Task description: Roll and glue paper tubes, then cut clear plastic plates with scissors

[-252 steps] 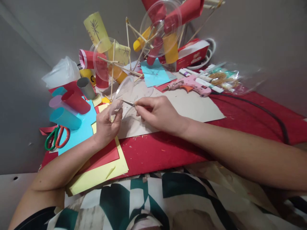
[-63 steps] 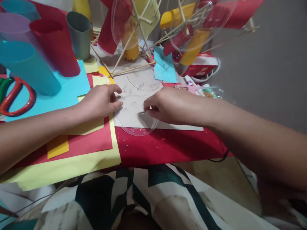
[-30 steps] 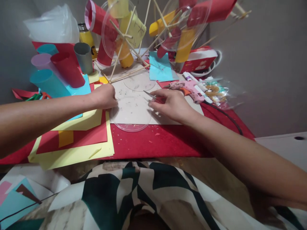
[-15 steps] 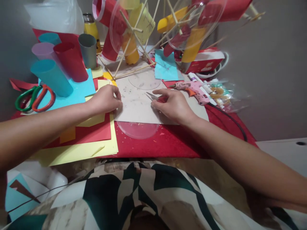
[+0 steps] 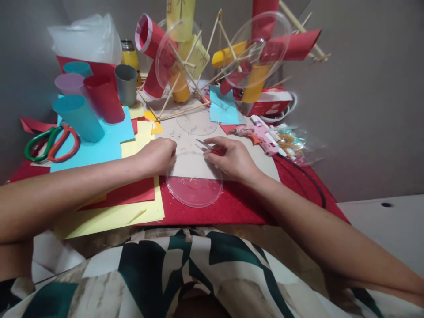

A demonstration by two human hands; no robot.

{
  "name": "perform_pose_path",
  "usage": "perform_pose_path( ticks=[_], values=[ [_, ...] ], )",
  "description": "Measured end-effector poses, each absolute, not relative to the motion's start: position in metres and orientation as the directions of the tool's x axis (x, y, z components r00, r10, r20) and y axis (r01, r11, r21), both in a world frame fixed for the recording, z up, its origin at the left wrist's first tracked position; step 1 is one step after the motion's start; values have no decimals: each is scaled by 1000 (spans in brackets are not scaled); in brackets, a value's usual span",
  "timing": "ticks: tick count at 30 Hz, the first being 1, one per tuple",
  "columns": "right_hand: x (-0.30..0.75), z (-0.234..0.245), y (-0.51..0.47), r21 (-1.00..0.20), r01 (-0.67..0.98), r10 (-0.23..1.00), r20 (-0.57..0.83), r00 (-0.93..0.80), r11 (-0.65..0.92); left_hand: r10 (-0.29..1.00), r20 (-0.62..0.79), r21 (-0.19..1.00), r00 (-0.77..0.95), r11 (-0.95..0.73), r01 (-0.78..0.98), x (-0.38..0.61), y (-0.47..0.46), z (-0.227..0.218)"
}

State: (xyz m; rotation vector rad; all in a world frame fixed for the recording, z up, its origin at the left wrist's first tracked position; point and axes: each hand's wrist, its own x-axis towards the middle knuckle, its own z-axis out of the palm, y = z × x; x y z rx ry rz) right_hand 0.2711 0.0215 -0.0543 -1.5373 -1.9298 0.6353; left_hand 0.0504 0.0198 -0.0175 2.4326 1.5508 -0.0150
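My right hand is closed around small red-handled scissors, their pointed metal blades aimed left over the grey-white board. To the left, my left hand is curled, with its fingertips turned down and mostly hidden. Whatever it may pinch cannot be made out. Between and below the hands, a clear plastic disc overlaps the board's front edge and the red cloth. A second clear disc lies farther back on the board.
A stick frame with clear discs and coloured paper tubes stands behind. Paper cylinders, large scissors and paper sheets are at left. At right lie a pink glue gun, its black cord and a plastic bag.
My left hand has curled more tightly and shifted slightly right and nearer to me. The right hand keeps the scissors. The camera view has shifted a little.
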Motion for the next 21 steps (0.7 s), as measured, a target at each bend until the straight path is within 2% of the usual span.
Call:
perform_pose_path(
  ticks=[4,9,13,17,21],
  values=[
    [272,-53,23,-695,687,977,128,-171,211,886,-150,62,439,-435,898,54,14,-18],
    [275,-48,28,-690,688,972,107,-210,225,890,-111,20,442,-443,896,53,6,-24],
    [273,-44,33,-674,709,974,69,-216,205,916,-103,56,387,-383,922,49,4,-27],
    [269,-42,33,-641,739,973,60,-224,210,909,-142,186,392,-364,913,46,8,-24],
    [274,-43,23,-538,811,971,63,-231,228,896,-153,201,417,-385,901,46,11,-20]
  ],
)
